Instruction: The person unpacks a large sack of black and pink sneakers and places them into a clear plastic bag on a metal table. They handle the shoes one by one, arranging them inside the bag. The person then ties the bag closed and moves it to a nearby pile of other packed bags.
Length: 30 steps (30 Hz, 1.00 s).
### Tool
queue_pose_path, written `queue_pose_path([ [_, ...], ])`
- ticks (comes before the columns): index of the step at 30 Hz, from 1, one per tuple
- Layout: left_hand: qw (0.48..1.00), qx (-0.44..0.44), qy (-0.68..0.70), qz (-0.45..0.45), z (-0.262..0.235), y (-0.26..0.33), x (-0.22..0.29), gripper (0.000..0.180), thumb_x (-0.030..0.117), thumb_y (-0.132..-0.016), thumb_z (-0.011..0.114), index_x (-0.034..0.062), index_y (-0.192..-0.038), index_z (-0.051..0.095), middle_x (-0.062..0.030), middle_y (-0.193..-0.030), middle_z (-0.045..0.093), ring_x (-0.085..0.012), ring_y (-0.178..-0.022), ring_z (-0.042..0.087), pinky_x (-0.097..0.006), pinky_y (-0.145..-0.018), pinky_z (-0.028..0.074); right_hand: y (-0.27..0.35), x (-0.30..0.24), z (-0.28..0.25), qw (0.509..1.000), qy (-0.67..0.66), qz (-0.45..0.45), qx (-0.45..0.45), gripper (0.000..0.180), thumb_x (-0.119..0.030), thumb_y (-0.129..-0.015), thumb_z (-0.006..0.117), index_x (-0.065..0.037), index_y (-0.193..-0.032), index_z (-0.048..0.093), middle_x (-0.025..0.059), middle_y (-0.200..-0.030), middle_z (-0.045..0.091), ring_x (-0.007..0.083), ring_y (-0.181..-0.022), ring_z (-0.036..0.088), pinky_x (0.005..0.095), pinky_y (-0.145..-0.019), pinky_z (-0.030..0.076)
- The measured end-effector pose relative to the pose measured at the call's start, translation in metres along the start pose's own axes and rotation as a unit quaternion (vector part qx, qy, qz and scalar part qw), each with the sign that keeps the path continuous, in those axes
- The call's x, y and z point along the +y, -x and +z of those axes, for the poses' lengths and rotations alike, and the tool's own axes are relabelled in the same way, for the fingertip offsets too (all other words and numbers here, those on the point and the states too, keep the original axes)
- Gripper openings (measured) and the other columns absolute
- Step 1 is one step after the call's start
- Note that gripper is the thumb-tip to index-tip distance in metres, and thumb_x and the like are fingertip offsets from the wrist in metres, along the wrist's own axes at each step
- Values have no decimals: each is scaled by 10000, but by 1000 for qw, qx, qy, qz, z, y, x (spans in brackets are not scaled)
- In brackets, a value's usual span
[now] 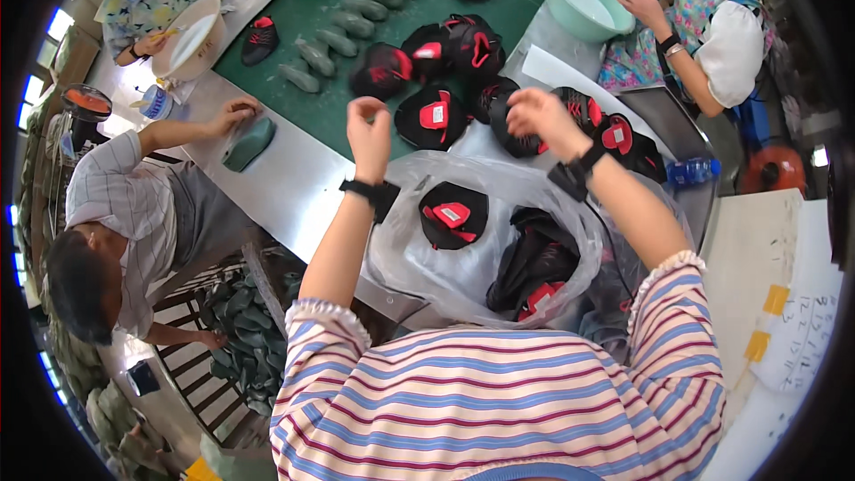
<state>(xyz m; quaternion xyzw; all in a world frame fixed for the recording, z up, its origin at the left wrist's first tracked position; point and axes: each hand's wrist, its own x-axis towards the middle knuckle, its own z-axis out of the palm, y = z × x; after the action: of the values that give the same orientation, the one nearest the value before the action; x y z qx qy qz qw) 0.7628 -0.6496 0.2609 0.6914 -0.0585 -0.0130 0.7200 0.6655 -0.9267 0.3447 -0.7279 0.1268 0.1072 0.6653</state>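
Note:
My left hand [368, 129] is raised over the table's near edge, fingers loosely bent with nothing seen in them. Just beyond it is a motion-blurred black and red shoe upper [381, 69], apart from the fingertips as far as I can tell. My right hand [545, 122] hovers over a pile of black uppers, its fingers loosely apart in front of one dark upper [521, 132]; whether they touch it is unclear. Between my forearms a clear plastic bag [405, 254] gapes wide. One black upper with a red tongue [454, 214] shows there, and more black uppers [537, 258] lie deeper.
Rows of grey-green shoe lasts [334, 42] and several uppers cover the green tabletop [298, 9]. A person at left handles a green last [249, 144]. Two others work beside a beige basin [191, 40] and a mint basin [583, 4]. A blue-capped bottle [693, 171] lies right.

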Motion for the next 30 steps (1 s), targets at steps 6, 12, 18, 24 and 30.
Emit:
queue_pose_path([
  [6,816,-406,-381,152,20,173,8,394,282,-630,701,75,-949,601,-167,-1072,548,-330,-1026,505,-461,-826,421,86,39,61,801,401,-107,-432,414,-307,-805,578,-41,-1119,531,190,-995,594,322,-922,576,415,-822,449],
  [12,738,-358,-553,144,69,199,-55,203,249,-696,589,87,-774,683,-158,-1047,543,-339,-965,515,-507,-788,397,90,97,20,637,662,-64,-390,695,-623,-714,560,-147,-1218,506,157,-1310,393,358,-1228,328,535,-979,294],
  [18,903,-332,173,-210,-19,175,52,358,144,-806,597,20,-1135,531,-65,-997,617,-153,-918,581,-300,-807,467,107,69,38,787,483,-93,-372,537,-387,-782,607,-63,-1193,489,172,-1218,498,380,-1067,498,474,-898,405],
  [24,831,-224,467,-205,-47,164,67,664,219,-753,684,139,-1317,344,-62,-1277,458,-243,-1190,434,-498,-1008,328,117,3,95,954,98,-77,-273,773,-140,-834,574,-38,-1408,66,148,-1252,447,204,-1058,509,334,-903,396],
  [30,834,-189,486,-179,-53,170,78,559,151,-767,642,111,-1275,411,-83,-1288,461,-255,-1178,451,-499,-999,343,120,-15,88,891,283,-152,-319,685,-291,-800,617,-15,-1334,289,177,-1150,538,303,-1012,560,368,-833,455],
])
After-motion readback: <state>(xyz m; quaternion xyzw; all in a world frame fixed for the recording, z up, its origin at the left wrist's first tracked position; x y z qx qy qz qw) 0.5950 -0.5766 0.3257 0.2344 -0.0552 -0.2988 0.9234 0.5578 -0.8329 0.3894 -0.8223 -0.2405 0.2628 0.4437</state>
